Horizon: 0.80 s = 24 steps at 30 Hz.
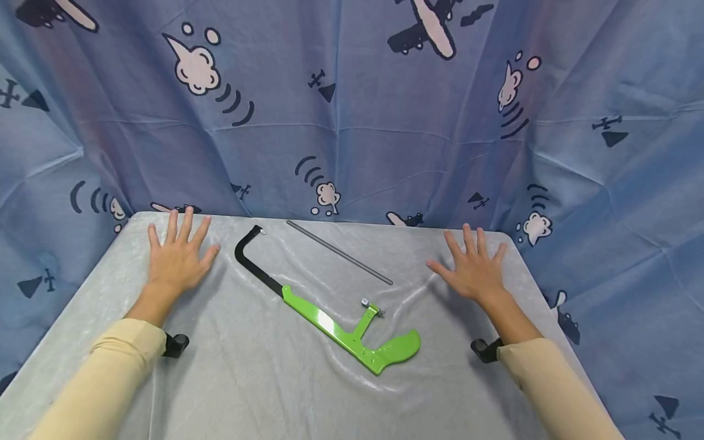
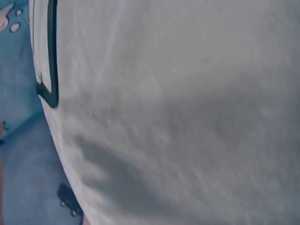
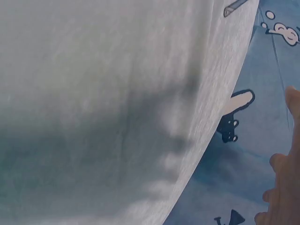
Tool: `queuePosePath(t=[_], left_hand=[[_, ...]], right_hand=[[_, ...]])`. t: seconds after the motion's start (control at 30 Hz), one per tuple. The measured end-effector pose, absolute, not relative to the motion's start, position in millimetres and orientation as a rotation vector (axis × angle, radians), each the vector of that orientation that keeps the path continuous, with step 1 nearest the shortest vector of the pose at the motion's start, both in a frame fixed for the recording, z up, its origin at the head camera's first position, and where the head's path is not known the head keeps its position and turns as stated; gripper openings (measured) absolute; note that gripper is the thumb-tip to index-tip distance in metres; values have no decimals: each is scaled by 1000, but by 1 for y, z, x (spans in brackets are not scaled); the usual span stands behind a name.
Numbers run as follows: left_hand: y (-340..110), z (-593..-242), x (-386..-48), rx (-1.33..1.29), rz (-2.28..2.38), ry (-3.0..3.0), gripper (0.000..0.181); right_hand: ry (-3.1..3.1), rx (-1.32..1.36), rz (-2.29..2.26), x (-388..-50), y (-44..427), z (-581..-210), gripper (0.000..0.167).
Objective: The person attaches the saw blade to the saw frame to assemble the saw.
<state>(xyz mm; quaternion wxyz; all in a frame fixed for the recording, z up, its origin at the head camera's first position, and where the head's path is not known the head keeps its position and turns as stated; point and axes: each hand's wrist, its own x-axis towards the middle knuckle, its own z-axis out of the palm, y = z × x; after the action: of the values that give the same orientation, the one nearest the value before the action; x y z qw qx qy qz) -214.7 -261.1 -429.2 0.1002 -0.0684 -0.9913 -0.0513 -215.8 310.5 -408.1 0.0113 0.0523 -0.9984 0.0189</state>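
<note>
A hacksaw frame (image 1: 330,324) with a bright green handle part and a black curved front arm lies between the two hands. Behind it, a thin grey rod (image 1: 340,252) lies slantwise. My left hand (image 1: 175,263), fingers spread, is held left of the black arm and touches neither object. On the other side, my right hand (image 1: 475,272) has its fingers spread too, right of the rod, holding nothing. The left wrist view shows the black arm (image 2: 53,56); the right wrist view shows the rod's end (image 3: 234,8) and part of my right hand (image 3: 286,187).
A pale grey cloth covers the table (image 1: 247,391). Behind and at both sides hangs a blue curtain (image 1: 374,165) printed with planes and clouds. Black straps with small mounts sit at both wrists, by the rolled cream sleeves.
</note>
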Motion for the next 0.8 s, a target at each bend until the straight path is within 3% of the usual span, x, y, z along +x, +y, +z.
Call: queuePosePath(t=[0.8], left_hand=[[-180,-430,-213,-429,-214,-2879,66]], right_hand=[[-3125,321,245,-220,257,-410,89]])
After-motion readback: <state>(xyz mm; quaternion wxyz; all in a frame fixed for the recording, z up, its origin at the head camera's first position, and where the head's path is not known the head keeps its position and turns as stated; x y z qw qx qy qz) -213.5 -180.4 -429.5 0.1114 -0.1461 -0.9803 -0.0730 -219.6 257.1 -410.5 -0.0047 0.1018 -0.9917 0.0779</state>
